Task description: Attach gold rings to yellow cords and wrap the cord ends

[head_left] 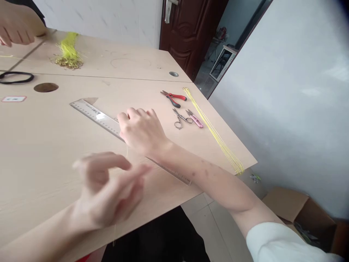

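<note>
My right hand (142,131) lies curled on a long steel ruler (95,112), pressing it to the pale wood-grain table. My left hand (107,191) is blurred at the lower left, its fingertips drawn close together. A thin yellow strand (127,151) shows between my hands, and I cannot tell whether either hand holds it. Beyond my right hand lie red-and-black pliers (173,98), small steel scissors (180,119), pink-handled snips (195,120) and a bundle of thin yellow cords (215,131).
Another person's hand (17,31) is at the top left, near a yellow fibre bunch with gold ends (68,52). A black cord loop (16,77) and a round desk hole (45,87) are on the table. A cardboard box (297,214) stands on the floor below the right edge.
</note>
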Demonstrator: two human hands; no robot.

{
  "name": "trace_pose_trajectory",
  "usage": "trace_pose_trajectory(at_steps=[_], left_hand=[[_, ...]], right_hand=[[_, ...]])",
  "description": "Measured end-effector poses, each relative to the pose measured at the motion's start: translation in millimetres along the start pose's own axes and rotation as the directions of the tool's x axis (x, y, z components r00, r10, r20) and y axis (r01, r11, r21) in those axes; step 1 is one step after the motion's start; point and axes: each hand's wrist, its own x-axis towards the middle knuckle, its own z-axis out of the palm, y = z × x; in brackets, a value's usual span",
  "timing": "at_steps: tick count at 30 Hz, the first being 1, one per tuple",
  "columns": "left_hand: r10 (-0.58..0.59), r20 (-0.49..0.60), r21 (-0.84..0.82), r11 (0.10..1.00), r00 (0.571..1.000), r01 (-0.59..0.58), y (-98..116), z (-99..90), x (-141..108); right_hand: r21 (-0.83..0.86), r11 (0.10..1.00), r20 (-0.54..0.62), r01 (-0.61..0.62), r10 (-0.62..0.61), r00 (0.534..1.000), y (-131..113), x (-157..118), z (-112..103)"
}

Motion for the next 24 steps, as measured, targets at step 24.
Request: trace_pose_trajectory(at_steps=[24], left_hand=[[0.284,0.231,0.008,0.956,0.93,-0.294,44,8.3,-14]], right_hand=[[0.079,0.974,0.126,-0.21,0.2,0.972,-13,25,8]])
